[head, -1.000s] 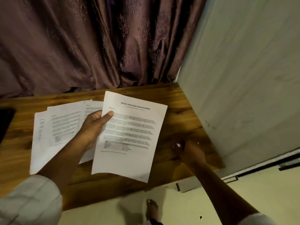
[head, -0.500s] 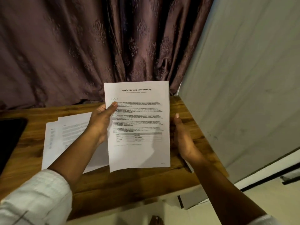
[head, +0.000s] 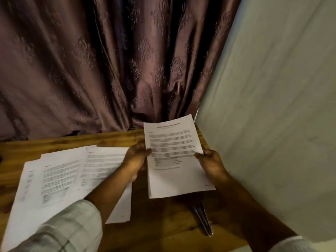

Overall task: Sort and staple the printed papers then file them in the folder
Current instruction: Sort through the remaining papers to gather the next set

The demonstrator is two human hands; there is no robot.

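Both hands are clamped on one set of sheets [head: 174, 157]: the left hand [head: 135, 160] grips its left edge, the right hand [head: 211, 163] its right edge, and the set is held tilted above the table's [head: 160, 224] far right corner. More papers [head: 63, 179] lie fanned over the left half of the table. A dark slim object [head: 202, 220], possibly the stapler, lies near the front edge. Sorting is judged to be in hand; squaring the set and stapling a corner would be called for next.
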